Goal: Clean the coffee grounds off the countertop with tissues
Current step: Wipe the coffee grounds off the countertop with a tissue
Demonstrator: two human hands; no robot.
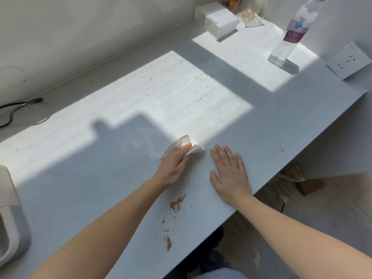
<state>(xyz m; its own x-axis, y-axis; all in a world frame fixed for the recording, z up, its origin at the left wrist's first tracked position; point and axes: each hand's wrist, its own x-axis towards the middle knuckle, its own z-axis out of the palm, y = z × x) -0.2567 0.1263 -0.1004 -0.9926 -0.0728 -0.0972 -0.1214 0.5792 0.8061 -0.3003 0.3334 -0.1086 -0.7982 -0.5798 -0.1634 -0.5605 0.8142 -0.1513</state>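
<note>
On countertop (80, 178), L hand (174, 165) pinches tissue (182, 144), R hand (229, 174) flat

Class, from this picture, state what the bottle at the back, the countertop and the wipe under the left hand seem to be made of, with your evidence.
Bottle: probably clear plastic, see-through, with a printed label. Countertop: smooth, pale grey, matt, perhaps laminate or stone; unclear which. Wipe: thin white tissue paper, creased and crumpled under the left hand.
</note>
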